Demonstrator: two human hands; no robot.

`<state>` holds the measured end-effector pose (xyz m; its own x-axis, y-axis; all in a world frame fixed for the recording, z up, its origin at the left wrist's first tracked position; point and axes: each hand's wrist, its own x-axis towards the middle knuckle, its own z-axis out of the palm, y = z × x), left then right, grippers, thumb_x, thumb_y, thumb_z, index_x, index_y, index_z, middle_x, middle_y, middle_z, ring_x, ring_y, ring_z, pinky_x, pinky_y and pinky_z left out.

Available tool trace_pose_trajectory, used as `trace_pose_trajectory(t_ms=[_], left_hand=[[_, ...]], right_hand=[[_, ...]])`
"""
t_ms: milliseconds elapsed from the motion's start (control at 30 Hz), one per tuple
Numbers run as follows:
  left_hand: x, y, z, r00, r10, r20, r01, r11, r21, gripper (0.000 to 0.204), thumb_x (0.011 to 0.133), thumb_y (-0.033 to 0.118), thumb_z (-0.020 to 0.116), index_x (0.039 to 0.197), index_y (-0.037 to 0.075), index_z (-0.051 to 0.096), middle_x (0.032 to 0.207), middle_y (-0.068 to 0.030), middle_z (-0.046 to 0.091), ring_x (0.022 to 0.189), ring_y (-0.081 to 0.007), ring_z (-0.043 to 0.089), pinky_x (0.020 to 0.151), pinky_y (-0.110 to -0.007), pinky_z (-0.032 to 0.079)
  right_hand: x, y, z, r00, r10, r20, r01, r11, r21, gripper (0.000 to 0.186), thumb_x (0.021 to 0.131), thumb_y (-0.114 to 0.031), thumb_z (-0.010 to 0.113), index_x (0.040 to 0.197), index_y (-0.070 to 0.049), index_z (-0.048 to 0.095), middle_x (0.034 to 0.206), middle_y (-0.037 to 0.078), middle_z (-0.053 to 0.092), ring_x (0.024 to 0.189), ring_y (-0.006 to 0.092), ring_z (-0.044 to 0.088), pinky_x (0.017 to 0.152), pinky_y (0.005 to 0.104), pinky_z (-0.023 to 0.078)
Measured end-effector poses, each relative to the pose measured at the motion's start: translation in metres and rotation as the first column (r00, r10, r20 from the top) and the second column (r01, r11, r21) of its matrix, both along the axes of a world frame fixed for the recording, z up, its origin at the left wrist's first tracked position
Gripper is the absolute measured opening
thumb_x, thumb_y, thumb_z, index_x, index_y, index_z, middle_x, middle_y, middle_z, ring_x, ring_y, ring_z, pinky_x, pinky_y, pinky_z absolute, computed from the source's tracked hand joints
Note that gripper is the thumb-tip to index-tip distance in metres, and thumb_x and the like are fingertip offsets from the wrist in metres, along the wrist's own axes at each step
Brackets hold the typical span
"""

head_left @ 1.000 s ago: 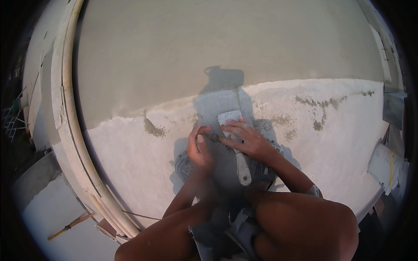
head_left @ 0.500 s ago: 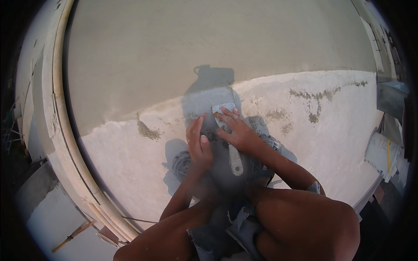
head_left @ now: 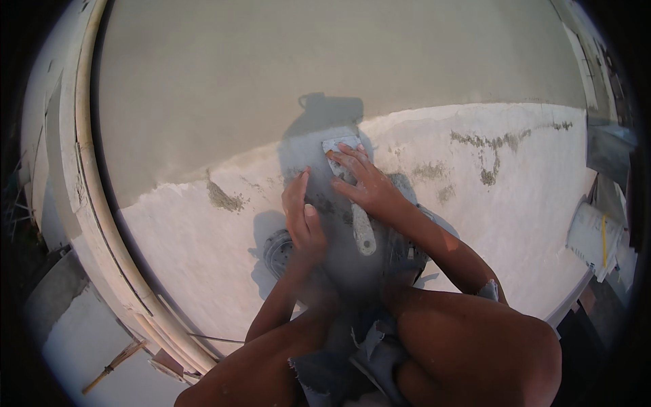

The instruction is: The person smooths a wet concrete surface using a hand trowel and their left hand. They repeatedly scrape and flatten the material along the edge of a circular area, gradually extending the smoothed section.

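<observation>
Here's the right hand (head_left: pixel 369 188), fingers laid across the blade of a scraper (head_left: pixel 364 234), speckled handle pointing back toward the knees! The left hand (head_left: pixel 303 216) curves nearby, thumb apart. Pale surface (head_left: pixel 508 224) below, smooth grey coating (head_left: pixel 407 47) beyond, bamboo pole (head_left: pixel 83 102) along the left!

Head camera, fisheye: lens is looking steeply down from above the person's thighs (head_left: pixel 475 339), facing forward over left hand (head_left: pixel 302 216) and right hand (head_left: pixel 368 182), which are showing near, mid-frame. Grey surface (head_left: pixel 339 54) is filling the top; pole (head_left: pixel 84 122) is bowing along the left rim.
</observation>
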<state>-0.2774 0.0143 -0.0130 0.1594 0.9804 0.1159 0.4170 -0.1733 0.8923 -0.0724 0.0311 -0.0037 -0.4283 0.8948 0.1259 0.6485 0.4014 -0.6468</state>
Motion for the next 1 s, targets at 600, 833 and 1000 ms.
trace_pose_trajectory(t_ms=[600,833,1000], left_hand=[[0.002,-0.001,0.001,1.000,-0.027,0.002,0.027,1.000,-0.012,0.055,0.113,0.029,0.035,0.150,-0.010,0.049,0.150,-0.0264,0.057,0.140,-0.0417,0.051,0.120,-0.051,0.034],[0.001,0.000,-0.003,0.999,-0.043,-0.011,0.043,0.999,-0.004,0.058,0.114,0.033,0.034,0.153,-0.008,0.044,0.151,-0.0258,0.056,0.142,-0.0394,0.049,0.121,-0.050,0.034],[0.004,-0.001,0.000,0.995,-0.091,-0.045,0.092,0.996,0.012,0.059,0.112,0.032,0.038,0.155,-0.008,0.040,0.154,-0.0254,0.054,0.143,-0.0435,0.047,0.121,-0.052,0.032]], right_hand=[[0.004,0.008,-0.002,0.999,-0.006,-0.046,0.006,1.000,-0.005,0.023,0.089,-0.007,0.072,0.112,-0.009,0.067,0.152,0.017,0.053,0.151,0.0420,0.043,0.124,0.0639,0.036],[0.005,0.003,-0.011,1.000,0.020,0.001,-0.020,0.999,0.030,0.021,0.088,-0.008,0.072,0.109,-0.010,0.066,0.152,0.016,0.054,0.150,0.0420,0.044,0.123,0.0639,0.037],[0.007,0.025,-0.006,0.997,0.007,-0.071,-0.006,1.000,0.007,0.019,0.090,-0.008,0.071,0.109,-0.009,0.067,0.152,0.018,0.054,0.150,0.0428,0.043,0.124,0.0652,0.034]])
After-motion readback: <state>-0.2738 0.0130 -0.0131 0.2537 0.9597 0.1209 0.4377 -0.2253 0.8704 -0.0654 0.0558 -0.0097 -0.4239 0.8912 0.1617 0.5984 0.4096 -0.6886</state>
